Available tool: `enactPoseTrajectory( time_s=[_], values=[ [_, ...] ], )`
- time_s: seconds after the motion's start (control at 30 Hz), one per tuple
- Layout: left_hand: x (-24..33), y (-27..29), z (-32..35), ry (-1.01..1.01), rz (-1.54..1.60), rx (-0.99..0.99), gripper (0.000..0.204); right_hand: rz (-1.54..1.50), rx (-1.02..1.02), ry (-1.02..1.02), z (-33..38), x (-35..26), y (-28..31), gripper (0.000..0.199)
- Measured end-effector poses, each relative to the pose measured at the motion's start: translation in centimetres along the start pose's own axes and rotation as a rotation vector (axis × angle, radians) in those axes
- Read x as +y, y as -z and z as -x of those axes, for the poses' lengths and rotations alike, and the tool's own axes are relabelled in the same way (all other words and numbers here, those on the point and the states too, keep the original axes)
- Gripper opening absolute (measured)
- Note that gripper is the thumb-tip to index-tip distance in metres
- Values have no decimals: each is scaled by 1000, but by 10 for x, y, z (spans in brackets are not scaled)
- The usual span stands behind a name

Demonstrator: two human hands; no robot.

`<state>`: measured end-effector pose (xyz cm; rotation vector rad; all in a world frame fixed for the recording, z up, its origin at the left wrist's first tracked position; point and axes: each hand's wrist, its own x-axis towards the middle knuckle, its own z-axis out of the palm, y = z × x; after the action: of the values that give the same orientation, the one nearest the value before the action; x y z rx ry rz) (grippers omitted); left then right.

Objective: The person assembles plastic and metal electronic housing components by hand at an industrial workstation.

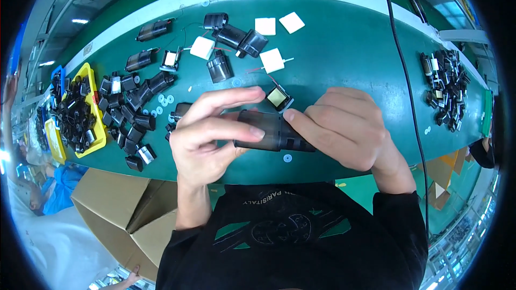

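A dark, see-through black plastic housing (pixel 259 130) lies sideways between my hands, just above the near side of the green table. My left hand (pixel 207 129) grips its left part, with the fingers curved over it and the thumb below. At the housing's right end, my right hand (pixel 344 126) is closed on it, its fingers bent; what its fingertips do there is partly hidden. Just beyond the housing sits a small black part with a pale yellow square face (pixel 278 97) and a thin red wire. A small translucent washer (pixel 287 158) rests on the table in front.
Loose black housings (pixel 129 113) are heaped to the left, beside a yellow bin (pixel 100 129) full of black parts. White square blocks (pixel 272 60) with wires lie farther back. More parts (pixel 446 91) are piled at right. A black cable (pixel 404 70) crosses the table; a cardboard box (pixel 107 198) stands below left.
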<state>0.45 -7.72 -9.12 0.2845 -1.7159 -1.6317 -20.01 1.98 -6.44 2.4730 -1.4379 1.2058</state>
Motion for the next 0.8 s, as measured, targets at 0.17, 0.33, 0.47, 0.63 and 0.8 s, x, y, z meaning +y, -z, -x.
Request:
enactPoseTrajectory(
  time_s=[0.17, 0.33, 0.47, 0.63, 0.8],
  values=[
    [13, 5, -1, 67, -446, 199, 36, 166, -29, 36, -5, 32, -1, 32],
    [26, 95, 28, 224, -922, 614, 25, 595, -143, -434, 10, 115, 18, 40],
    [36, 189, 50, 412, -1384, 941, 20, 822, -258, -579, 43, 205, 42, 50],
    [45, 271, 68, 549, -1775, 1113, 25, 741, -241, -559, 54, 217, 22, 55],
    [29, 337, 64, 485, -1796, 833, 28, 530, -270, -485, 71, 117, 37, 41]
  ],
)
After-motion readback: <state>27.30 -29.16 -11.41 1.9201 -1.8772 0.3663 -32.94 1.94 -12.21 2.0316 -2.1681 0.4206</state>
